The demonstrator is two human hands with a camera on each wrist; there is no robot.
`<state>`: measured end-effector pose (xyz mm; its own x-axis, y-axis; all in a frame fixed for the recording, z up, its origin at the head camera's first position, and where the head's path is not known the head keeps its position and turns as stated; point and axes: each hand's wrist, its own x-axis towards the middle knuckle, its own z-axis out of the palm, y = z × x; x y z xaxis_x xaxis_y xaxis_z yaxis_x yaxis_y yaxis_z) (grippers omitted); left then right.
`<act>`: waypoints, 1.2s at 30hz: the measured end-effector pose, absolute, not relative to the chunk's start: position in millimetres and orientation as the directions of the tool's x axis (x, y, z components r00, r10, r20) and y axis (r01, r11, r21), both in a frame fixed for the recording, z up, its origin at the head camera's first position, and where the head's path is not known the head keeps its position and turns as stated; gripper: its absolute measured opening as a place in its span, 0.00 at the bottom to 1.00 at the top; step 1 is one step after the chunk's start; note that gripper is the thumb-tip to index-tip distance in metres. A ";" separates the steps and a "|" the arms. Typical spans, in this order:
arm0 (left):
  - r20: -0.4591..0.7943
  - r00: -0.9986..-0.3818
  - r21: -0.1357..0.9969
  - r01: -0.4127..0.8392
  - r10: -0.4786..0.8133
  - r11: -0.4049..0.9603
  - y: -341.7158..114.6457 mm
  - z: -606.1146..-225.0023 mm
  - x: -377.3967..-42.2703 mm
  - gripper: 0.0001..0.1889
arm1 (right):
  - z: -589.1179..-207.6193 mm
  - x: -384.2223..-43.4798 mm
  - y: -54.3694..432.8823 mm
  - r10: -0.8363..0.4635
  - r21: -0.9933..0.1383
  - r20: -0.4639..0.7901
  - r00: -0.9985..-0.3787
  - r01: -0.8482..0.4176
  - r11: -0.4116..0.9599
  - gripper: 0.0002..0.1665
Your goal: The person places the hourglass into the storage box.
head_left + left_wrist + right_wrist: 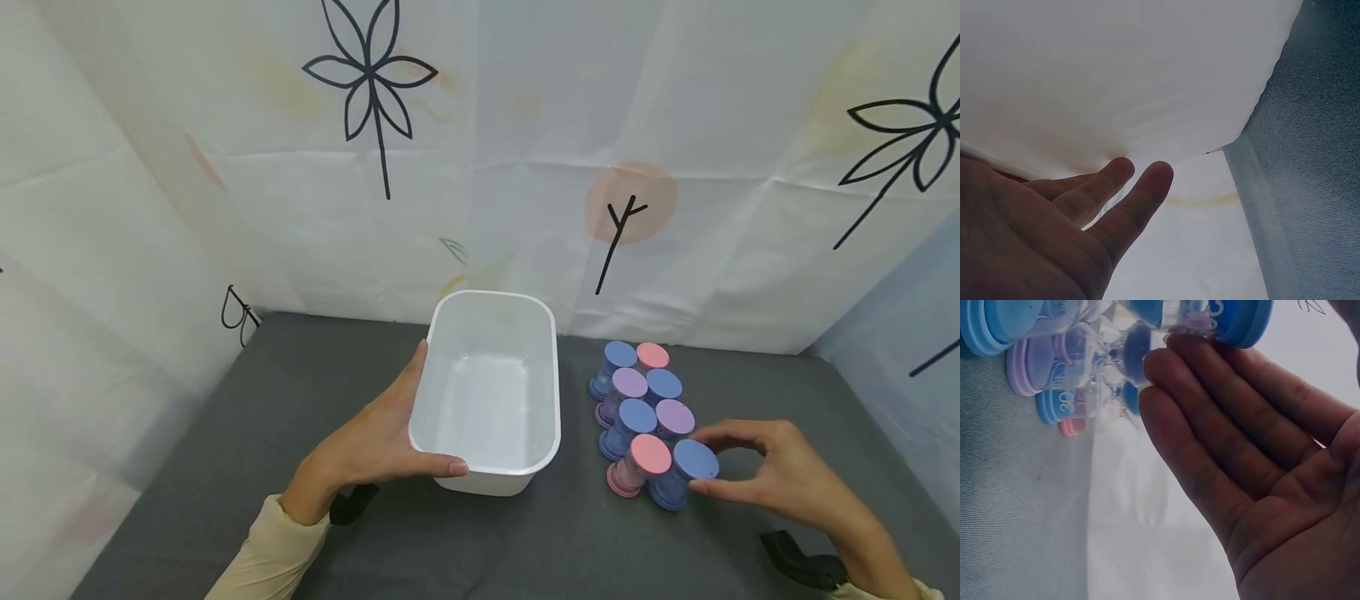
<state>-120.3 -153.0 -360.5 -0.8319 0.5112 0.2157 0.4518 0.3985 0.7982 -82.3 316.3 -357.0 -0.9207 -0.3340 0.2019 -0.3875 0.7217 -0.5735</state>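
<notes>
A white plastic bin (491,479) stands on the table, its inside bare. My left hand (375,437) grips its near left corner, thumb along the front rim and fingers against the left side. In the left wrist view those fingers (1150,181) lie nearly straight by the bin wall (1116,75). To the right, several sand timers with blue, pink and purple caps stand in two columns. My right hand (780,475) pinches the nearest blue sand timer (693,461) at its cap between thumb and forefinger; its other fingers (1191,444) extend beyond. A pink sand timer (647,458) stands directly left of it.
Behind the pinched timer are purple (674,417) and blue (637,417) timers, with another pink one (652,356) at the back. A dark grey cloth covers the table (360,542). White patterned fabric (525,100) hangs behind and at both sides.
</notes>
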 end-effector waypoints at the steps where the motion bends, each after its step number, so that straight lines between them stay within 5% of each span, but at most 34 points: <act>1: 0.218 -0.830 0.800 0.454 0.514 0.393 -152.7 -360.1 -120.3 0.74 | -356.5 -81.7 316.9 -0.339 -0.579 0.206 -0.918 -0.394 0.714 0.26; 36: 0.203 -0.836 0.794 0.445 0.509 0.414 -153.1 -359.3 -119.4 0.74 | -346.1 -73.4 313.6 -0.412 -0.590 0.263 -0.872 -0.483 0.647 0.30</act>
<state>-119.4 -153.1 -359.3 -0.8362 0.5094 0.2033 0.4454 0.4144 0.7936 -73.4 313.6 -346.1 -0.8724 -0.4120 0.2629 -0.4833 0.6472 -0.5895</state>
